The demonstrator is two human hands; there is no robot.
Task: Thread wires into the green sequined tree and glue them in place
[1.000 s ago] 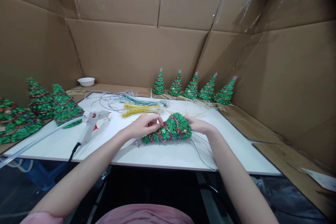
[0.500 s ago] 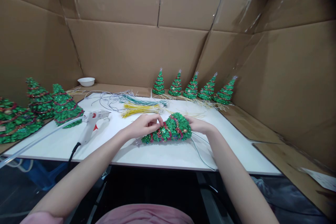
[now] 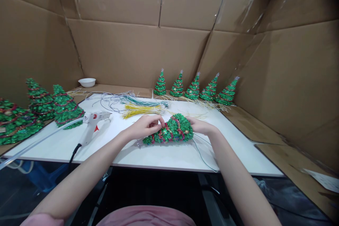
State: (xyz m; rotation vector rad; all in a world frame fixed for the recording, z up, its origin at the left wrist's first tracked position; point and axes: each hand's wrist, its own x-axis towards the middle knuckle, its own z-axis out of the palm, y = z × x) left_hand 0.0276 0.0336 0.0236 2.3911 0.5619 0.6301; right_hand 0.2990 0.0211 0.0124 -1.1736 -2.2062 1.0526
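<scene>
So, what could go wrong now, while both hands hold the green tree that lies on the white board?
The thin dark wire trails from the glittery green cone tree to the edge of the white board; the right hand may snag it. The white glue gun lies left of the left hand; its nozzle might be hot. The left fingers pinch the red garland, which could pull loose.

A pink top (image 3: 148, 217) covers the torso. Its short sleeve (image 3: 42, 220) shows near left. The left hand (image 3: 144, 127) and right hand (image 3: 201, 126) are bare.
</scene>
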